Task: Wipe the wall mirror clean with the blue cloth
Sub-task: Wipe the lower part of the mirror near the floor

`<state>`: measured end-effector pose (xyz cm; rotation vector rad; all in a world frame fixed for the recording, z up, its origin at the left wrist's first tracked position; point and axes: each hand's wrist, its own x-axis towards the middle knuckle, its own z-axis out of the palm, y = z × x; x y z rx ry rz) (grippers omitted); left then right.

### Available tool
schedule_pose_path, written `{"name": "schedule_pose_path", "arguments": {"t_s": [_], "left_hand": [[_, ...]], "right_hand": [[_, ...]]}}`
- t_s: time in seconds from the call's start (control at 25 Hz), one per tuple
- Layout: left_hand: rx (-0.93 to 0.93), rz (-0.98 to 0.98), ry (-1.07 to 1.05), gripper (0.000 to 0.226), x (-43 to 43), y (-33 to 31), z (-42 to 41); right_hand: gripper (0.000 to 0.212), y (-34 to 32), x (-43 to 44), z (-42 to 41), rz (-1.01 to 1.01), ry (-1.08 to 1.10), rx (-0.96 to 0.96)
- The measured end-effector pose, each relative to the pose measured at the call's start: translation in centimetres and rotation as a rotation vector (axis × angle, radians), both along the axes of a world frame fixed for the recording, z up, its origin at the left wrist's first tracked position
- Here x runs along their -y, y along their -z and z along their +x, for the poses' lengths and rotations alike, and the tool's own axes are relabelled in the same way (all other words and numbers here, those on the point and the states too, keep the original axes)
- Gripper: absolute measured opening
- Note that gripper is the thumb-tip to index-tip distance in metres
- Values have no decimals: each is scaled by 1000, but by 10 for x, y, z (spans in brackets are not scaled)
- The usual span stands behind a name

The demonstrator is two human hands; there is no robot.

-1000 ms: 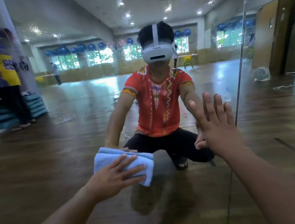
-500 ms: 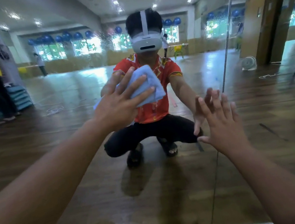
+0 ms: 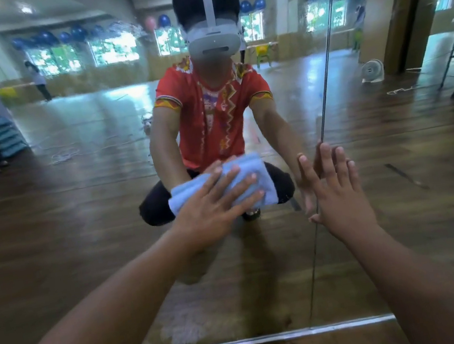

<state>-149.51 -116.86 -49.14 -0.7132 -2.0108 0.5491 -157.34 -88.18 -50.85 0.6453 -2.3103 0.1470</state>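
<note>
Low on the mirror (image 3: 85, 231), the left hand (image 3: 211, 209) is pressing the cloth (image 3: 255, 168) flat, fingers straight and spread. The right hand (image 3: 341, 200), fingers also straight, is bracing on the glass. Even pressure and overlapping strokes would serve best (smears are showing near the bottom edge). The folded cloth is lying crosswise, its long axis rising slightly rightward.

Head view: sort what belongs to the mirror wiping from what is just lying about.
Job: mirror, cloth, left hand pressing the cloth on the mirror, right hand flat against the mirror.
Lying about, seen in reflection: fan, yellow chair, stacked mats, balloons.
</note>
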Motion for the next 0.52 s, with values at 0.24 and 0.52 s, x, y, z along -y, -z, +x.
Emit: {"name": "schedule_pose_path", "arguments": {"t_s": [0.24,0.52], "left_hand": [[249,-368,-139,74,20,129,27],[-43,96,-58,48,-20,-34,2]], "right_hand": [[167,1,2,-5,45,53,59],[166,4,0,-6,52,49,48]]}}
